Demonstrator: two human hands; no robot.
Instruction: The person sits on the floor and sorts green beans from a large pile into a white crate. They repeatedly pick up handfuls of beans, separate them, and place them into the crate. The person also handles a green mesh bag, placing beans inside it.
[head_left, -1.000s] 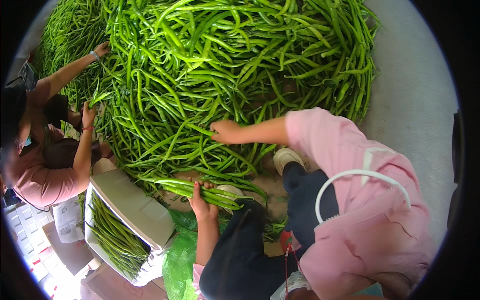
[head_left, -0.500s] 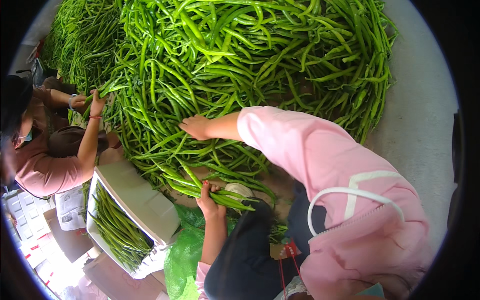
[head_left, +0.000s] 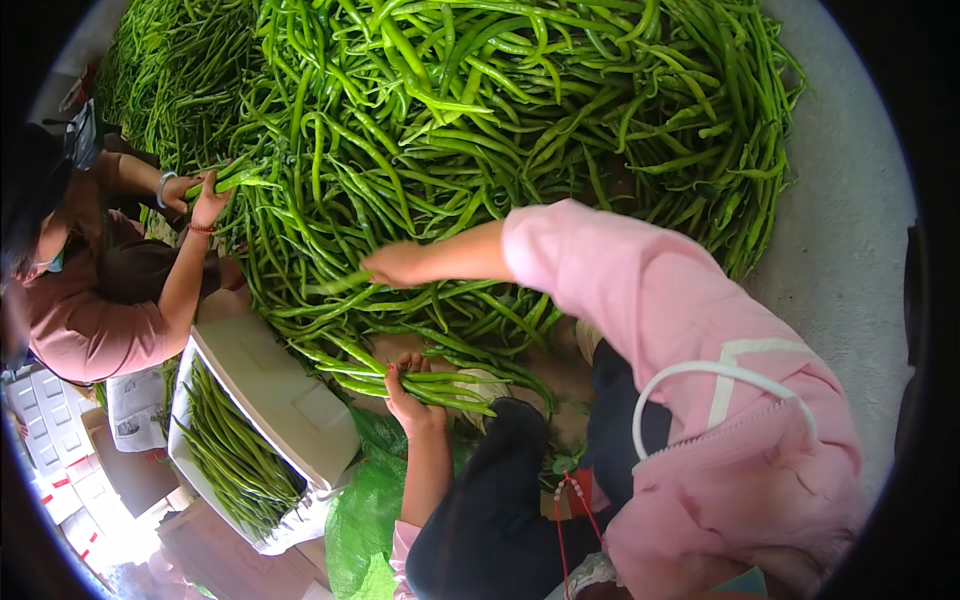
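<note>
Right hand has swept leftward across the heap of long green chillies over the last second and now sits at about ten o'clock from the person's knee, fingers curled round a single pod. Left hand, at six o'clock from it, stays closed on a gathered bunch; judging by that, one more pod is being picked for it. At eight o'clock a white foam box holds sorted chillies.

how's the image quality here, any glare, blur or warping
Head view: strong fisheye bending with a black rim; even daylight on the heap of long green peppers; overexposed glare at the lower-left white boxes; the reaching right hand looks slightly motion-blurred.
</note>
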